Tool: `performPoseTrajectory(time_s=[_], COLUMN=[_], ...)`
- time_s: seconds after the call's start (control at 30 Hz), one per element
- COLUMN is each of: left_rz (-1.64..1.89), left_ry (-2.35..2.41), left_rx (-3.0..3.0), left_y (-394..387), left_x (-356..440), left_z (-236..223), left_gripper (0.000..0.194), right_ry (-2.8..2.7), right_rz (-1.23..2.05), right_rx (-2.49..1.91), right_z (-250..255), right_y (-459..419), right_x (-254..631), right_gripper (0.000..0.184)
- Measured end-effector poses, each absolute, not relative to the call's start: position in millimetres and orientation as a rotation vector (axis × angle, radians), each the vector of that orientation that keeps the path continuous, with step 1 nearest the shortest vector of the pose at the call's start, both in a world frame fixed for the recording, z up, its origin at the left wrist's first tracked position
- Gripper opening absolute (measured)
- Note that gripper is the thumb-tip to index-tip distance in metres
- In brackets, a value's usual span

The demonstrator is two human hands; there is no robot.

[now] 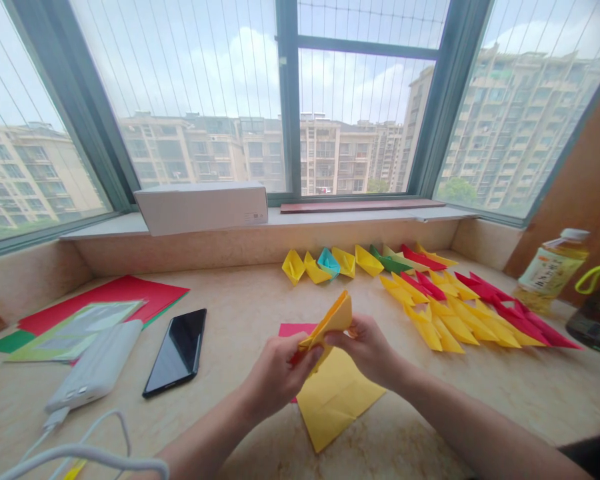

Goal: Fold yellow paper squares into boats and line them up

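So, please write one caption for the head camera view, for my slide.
Left hand and right hand hold folded yellow paper above a yellow sheet, paper boats beyond.

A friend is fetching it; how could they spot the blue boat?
Find the window, then the back row of paper boats on the counter below it. The blue boat is third from the left, between yellow ones; no other boat is blue.

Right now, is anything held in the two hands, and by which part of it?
Yes: a folded yellow paper piece. The left hand pinches its lower left end; the right hand holds its right edge.
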State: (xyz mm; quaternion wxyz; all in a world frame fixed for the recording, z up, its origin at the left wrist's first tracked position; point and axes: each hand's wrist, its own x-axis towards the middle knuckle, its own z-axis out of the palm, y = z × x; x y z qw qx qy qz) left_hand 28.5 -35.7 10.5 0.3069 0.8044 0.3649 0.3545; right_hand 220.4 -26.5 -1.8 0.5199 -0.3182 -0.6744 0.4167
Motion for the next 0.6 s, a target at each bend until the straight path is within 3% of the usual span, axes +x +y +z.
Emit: performPoseTrajectory(time_s=[0.23,0.5,0.6], left_rz=[0.704,0.623,0.624], left_ry=[0.868,0.724,0.698], left_rx=[1.715,1.417,1.37], left_y=[-36.8,-41.0,-39.9], left_x=[33.8,37.2,37.3], left_z=[6.1,5.3,5.0], left_gripper=[0.05,0.052,0.05], right_ry=[-1.552,-1.886,-1.946], right_rz=[1.03,1.212,1.078], right_rx=[-0.775,-0.694,-0.72], right_z=[-2.7,-0.8,1.0], right_y=[-30.0,-29.3,-32.9], right_x=[216.7,221.4,219.8], right_gripper=[0.025,0.059,0.06])
